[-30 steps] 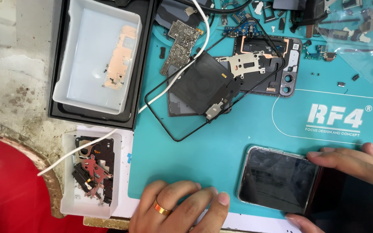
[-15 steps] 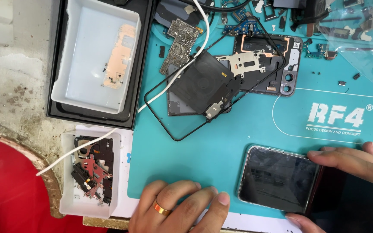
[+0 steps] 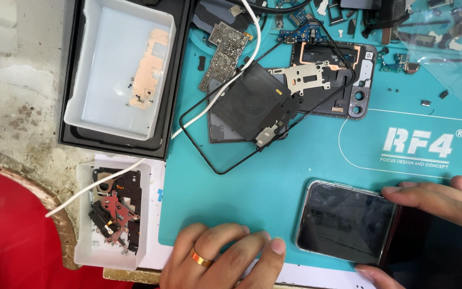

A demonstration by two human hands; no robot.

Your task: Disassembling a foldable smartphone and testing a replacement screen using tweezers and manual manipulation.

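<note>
Bare teal mat (image 3: pixel 274 187) between hands; loose parts (image 3: pixel 274 101) and white cable (image 3: pixel 209 101) crowding beyond

Teal mat (image 3: pixel 274 198) carries phone (image 3: pixel 346 222), white cable (image 3: pixel 209 101), loose parts (image 3: pixel 274 101)

Dark-screened phone (image 3: pixel 347 222) lying flat on teal mat (image 3: pixel 252 192).

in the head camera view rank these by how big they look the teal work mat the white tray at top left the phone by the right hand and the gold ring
1. teal work mat
2. white tray
3. phone, touched by the right hand
4. gold ring on the left hand
</note>
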